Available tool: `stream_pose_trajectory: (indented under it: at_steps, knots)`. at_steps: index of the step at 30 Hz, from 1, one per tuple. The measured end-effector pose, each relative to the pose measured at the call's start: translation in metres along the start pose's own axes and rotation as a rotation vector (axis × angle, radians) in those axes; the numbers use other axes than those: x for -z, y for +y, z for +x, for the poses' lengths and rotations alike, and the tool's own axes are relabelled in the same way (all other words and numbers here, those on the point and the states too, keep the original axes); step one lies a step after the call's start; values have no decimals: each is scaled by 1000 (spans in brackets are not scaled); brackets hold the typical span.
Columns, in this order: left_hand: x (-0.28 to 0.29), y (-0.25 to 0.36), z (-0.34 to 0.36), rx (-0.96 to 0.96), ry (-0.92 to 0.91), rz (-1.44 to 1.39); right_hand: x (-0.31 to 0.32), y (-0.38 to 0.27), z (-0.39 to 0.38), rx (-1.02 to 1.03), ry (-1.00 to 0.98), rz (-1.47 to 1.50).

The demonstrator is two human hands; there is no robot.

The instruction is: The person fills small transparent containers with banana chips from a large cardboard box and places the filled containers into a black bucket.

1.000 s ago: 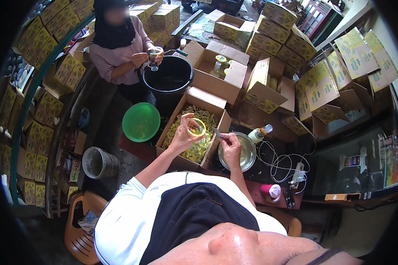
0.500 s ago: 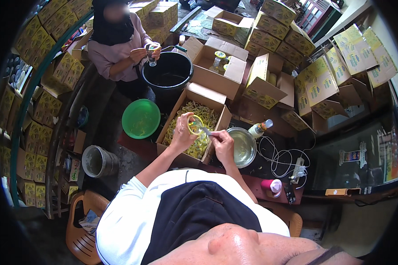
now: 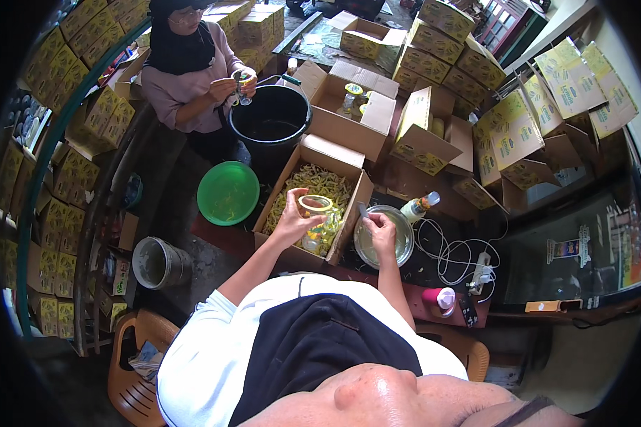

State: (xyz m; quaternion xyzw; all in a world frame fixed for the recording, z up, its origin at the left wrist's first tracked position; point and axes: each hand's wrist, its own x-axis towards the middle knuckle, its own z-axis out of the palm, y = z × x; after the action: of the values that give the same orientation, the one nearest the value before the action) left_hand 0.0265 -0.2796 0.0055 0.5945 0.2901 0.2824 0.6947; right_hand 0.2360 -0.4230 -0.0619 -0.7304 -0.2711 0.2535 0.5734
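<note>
My left hand is closed round a clear jar with a yellow rim, held above the open cardboard box in front of me. Inside that box lie many thin yellow-green strips, with several clear jars on top of them near my left hand. To the right, my right hand pinches a small grey flat-bladed tool, seemingly a knife, with the blade pointing up and away. That hand is over a round metal bowl, which holds a pale liquid.
Left of the box sits a green basin; beyond it stands a large black bucket. Across from me a person handles a clear jar. A bottle, white cables and a pink container lie to the right. Cartons are stacked around.
My right hand has drawn the grey blade away from the jar, rightward to over the metal bowl. My left hand has turned the jar more upright and shifted it slightly.
</note>
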Motion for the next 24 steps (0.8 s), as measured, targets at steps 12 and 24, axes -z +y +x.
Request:
stream_pose_trajectory:
  at_steps: [12,24]
  knots:
    - [19,-21,17,435,-1,-792,48,175,-8,39,-26,-794]
    - [16,-44,14,213,-26,-87,8,59,6,102,39,-312]
